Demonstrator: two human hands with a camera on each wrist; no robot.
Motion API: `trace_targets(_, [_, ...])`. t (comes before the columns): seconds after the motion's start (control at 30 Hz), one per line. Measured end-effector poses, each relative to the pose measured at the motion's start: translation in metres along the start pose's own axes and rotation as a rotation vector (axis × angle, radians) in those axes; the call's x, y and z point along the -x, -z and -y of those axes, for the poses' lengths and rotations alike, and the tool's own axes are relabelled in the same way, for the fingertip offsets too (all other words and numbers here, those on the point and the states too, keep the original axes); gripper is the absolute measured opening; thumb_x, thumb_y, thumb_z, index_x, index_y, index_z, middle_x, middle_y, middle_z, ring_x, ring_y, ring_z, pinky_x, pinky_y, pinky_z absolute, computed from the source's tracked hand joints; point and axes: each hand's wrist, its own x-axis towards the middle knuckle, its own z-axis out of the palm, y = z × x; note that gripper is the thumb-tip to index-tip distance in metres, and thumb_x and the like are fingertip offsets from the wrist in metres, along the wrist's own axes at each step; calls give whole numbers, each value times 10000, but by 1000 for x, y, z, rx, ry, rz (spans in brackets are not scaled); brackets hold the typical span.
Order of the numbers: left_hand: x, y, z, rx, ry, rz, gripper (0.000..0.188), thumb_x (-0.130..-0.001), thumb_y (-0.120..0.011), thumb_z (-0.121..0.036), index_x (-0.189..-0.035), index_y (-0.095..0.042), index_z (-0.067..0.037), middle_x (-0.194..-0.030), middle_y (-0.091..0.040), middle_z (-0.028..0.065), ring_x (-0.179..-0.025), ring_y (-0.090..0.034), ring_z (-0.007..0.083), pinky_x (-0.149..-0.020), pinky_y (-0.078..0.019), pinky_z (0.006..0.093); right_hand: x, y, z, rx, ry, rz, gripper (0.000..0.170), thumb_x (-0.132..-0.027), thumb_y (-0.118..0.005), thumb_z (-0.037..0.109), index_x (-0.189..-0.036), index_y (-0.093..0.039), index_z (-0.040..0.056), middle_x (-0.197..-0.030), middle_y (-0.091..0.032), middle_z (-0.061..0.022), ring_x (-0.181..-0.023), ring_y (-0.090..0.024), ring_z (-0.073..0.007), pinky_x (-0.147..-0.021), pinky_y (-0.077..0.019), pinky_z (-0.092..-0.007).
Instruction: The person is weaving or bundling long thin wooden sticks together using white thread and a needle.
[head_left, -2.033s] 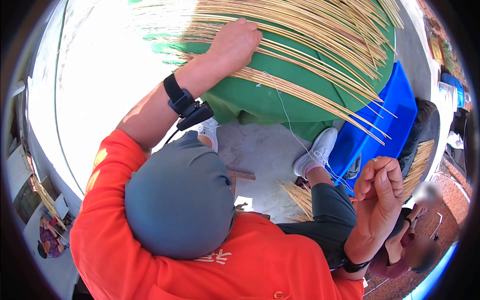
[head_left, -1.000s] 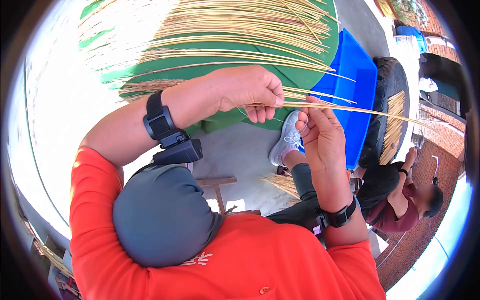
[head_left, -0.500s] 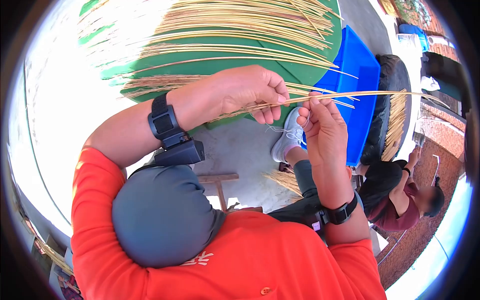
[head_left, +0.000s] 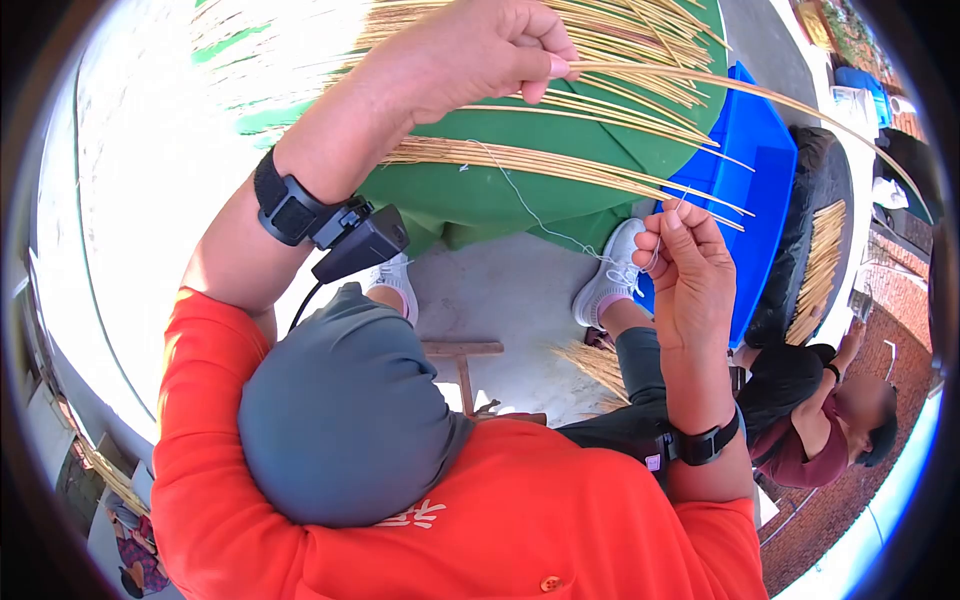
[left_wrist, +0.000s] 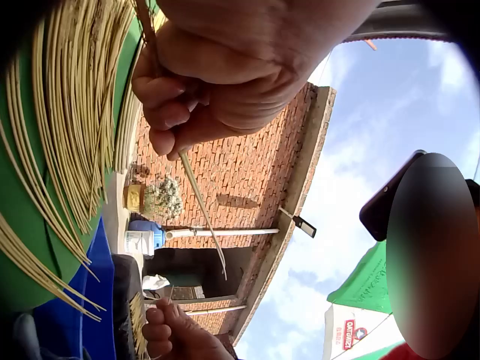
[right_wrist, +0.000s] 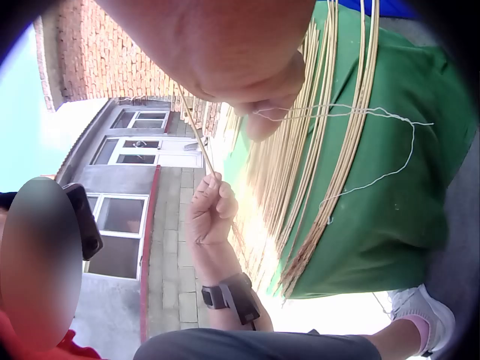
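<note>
In the head view my left hand (head_left: 500,45), over the green cloth (head_left: 440,205), pinches one or more long pale stalks (head_left: 750,84) that bend off to the right. The left wrist view shows the stalk (left_wrist: 199,199) below my left fingertips. My right hand (head_left: 695,265) pinches white thread (head_left: 530,206) near its fingertips, and a thin straight piece sticks up there. That thread runs back across a narrow bundle of stalks (head_left: 560,167) near the cloth's front edge. In the right wrist view the thread (right_wrist: 411,154) loops over the cloth, beside the bundle (right_wrist: 352,135).
Many more stalks (head_left: 640,45) lie across the far part of the cloth. A blue bin (head_left: 745,175) stands at its right end, beside a black round object (head_left: 785,290) with cut stalks (head_left: 820,270) on it. A wooden stool (head_left: 462,350) is below. Another person (head_left: 825,430) sits at the right.
My hands were close together at the stalk. My left hand has moved up and away over the cloth with the stalk, while my right hand stays lower with the thread. The view has shifted.
</note>
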Motion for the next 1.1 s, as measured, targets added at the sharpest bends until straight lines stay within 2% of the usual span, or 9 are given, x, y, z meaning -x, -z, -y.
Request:
trace_targets(0.07, [10,19,-4,-207,-155,-130,112,-844,-557,-137,-879,-591,-37,-622,-532,-21,-560,-432,7,-476,-282,153,3,-5,0,24,6,16,89,-870,-565,85,-940,-554,32,-794,-611,-67,-648,-610,-135,-547,-519,-236])
trace_targets(0.17, [21,15,13,-315,-11,-95,108,-841,-559,-134,-862,-591,-34,-624,-538,-17,-569,-437,6,-481,-281,152,8,-9,1,81,2,90,62,-877,-566,113,-904,-556,57,-772,-614,-52,-623,-595,-117,-524,-482,-221])
trace_targets(0.23, [24,4,31,-200,40,-58,105,-837,-572,-140,-853,-599,-40,-625,-553,-6,-537,-427,7,-463,-272,151,11,-12,-4,161,-23,179,64,-882,-562,122,-911,-558,65,-756,-610,-43,-617,-581,-104,-520,-452,-215])
trace_targets(0.3, [22,-9,43,184,247,59,100,-799,-607,-126,-831,-605,-31,-619,-580,28,-466,-396,35,-424,-275,191,14,-15,-7,236,-50,211,70,-882,-556,107,-922,-552,50,-759,-602,-42,-625,-574,-98,-536,-451,-214])
trace_targets(0.33, [20,-16,46,270,268,91,103,-792,-615,-122,-827,-602,-26,-607,-581,36,-442,-387,34,-401,-238,189,15,-19,-9,240,-72,233,68,-883,-549,97,-924,-551,43,-757,-595,-40,-632,-574,-98,-536,-451,-213])
trace_targets(0.43, [15,-30,48,307,264,123,138,-838,-584,-153,-883,-600,-23,-669,-604,51,-453,-391,16,-412,-262,164,17,-22,-13,283,-56,274,68,-916,-498,113,-935,-528,55,-784,-600,-65,-608,-565,-93,-515,-445,-203])
trace_targets(0.53, [13,-40,43,354,279,191,160,-840,-584,-158,-887,-594,-6,-665,-605,60,-444,-387,19,-408,-264,164,17,-25,-10,388,-168,331,73,-942,-456,168,-956,-471,97,-706,-568,-46,-511,-536,-87,-426,-408,-191])
trace_targets(0.83, [12,-49,48,463,253,219,178,-831,-584,-153,-887,-590,15,-640,-596,77,-429,-381,23,-393,-239,168,20,-26,-9,466,-146,287,124,-921,-486,130,-1019,-531,69,-639,-557,-18,-444,-476,-43,-375,-332,-171])
trace_targets(1.1, [10,-51,46,475,254,211,155,-800,-619,-158,-839,-596,-10,-605,-583,63,-411,-370,24,-386,-225,175,20,-25,-7,469,-162,280,121,-916,-491,131,-1008,-535,65,-627,-557,-15,-441,-465,-35,-371,-322,-166])
